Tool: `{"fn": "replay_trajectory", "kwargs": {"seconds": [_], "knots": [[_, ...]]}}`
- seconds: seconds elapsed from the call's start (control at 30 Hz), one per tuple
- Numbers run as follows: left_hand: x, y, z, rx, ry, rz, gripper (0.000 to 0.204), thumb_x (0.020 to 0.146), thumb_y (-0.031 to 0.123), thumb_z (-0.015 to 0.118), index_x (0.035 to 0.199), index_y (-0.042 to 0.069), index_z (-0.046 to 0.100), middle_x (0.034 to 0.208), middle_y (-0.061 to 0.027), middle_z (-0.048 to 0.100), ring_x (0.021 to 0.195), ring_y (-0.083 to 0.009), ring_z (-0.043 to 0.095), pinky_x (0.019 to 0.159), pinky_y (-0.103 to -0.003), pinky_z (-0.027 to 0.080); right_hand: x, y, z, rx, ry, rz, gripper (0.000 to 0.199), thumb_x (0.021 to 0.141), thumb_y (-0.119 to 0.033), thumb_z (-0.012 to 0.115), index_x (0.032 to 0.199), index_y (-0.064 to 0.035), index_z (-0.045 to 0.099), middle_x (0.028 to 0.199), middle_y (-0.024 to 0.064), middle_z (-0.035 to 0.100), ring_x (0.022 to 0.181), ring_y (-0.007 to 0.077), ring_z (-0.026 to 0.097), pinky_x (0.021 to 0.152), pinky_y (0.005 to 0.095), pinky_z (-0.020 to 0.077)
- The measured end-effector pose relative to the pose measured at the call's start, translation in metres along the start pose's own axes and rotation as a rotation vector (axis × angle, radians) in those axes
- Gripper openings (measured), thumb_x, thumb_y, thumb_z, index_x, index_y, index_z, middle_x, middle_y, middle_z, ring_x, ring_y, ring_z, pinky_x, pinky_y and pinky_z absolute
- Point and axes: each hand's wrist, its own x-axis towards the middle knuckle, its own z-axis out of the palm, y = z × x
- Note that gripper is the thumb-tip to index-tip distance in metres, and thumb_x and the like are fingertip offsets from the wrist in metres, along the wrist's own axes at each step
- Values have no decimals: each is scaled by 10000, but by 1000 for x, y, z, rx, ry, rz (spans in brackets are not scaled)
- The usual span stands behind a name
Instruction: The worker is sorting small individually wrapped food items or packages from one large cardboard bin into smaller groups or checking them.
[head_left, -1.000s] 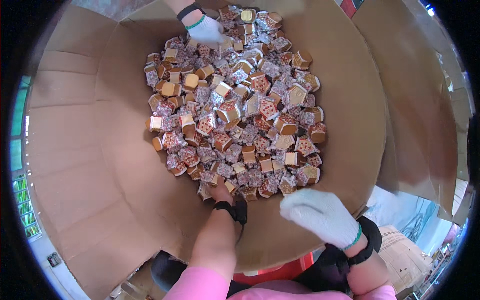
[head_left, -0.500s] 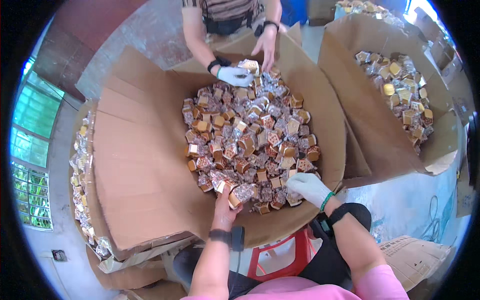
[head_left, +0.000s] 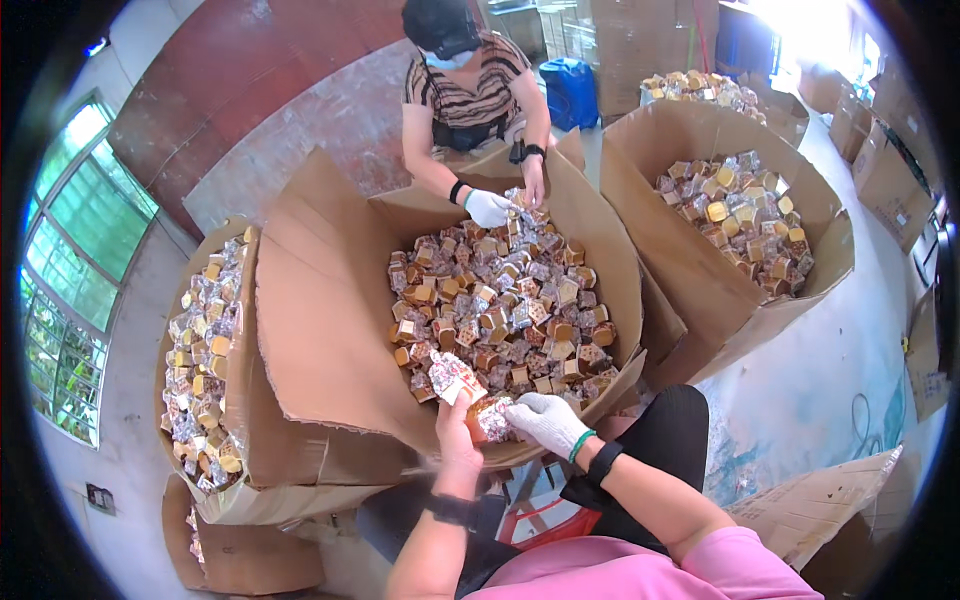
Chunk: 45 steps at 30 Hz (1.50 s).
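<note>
Concrete floor, open cardboard bins [head_left: 330,330] of wrapped cubes [head_left: 500,310]. Left hand [head_left: 455,425] pinches a wrapped cube [head_left: 452,377]; gloved right hand [head_left: 545,420] closed on another [head_left: 490,418], apparently. Risk: both held over bin lip, slick wrap could slip outside.

Glossy crinkled plastic wrappers [head_left: 455,377] fill a matt brown cardboard box [head_left: 320,330]

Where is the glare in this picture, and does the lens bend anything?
Head view: glare burns out the top right corner behind the far boxes; the window at left curves with the fisheye rim; the hands and wrapped packets at centre stay sharp.
</note>
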Motion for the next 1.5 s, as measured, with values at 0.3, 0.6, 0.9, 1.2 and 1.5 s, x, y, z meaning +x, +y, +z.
{"fn": "replay_trajectory", "kwargs": {"seconds": [0.3,0.6,0.9,1.2,1.5], "knots": [[-15,-9,-26,275,-23,305,233,876,146,659,1070,28,608,990,-46,631,865,-140,589,790,-292,480,-25,5,14,-110,-90,-63,524,837,-518,593,865,-1,678,709,134,636,639,185,595,616,344,480],[-17,-11,-41,352,-113,142,226,903,164,623,1083,28,602,928,-57,641,788,-153,621,698,-302,510,-54,-22,9,-103,-206,231,537,857,-539,556,900,-14,662,688,39,586,519,146,545,440,303,429],[-27,-4,-32,172,-103,-175,235,841,236,695,935,22,666,813,-60,659,692,-169,640,623,-321,523,-49,2,27,46,-211,104,546,862,-545,599,906,-7,684,667,24,581,465,124,526,423,278,432],[-45,-10,-38,155,-193,-325,357,893,222,618,1188,26,573,994,-81,653,843,-214,650,737,-370,545,-27,-22,-15,566,32,42,106,880,-149,611,862,-45,608,715,22,579,572,125,556,534,266,453],[-45,19,-29,1169,-460,362,588,719,171,789,1245,22,572,1091,-96,599,1012,-234,594,891,-326,466,-14,-43,-42,186,-15,300,326,897,-395,644,932,-71,650,750,-18,560,595,84,481,512,246,376]]}}
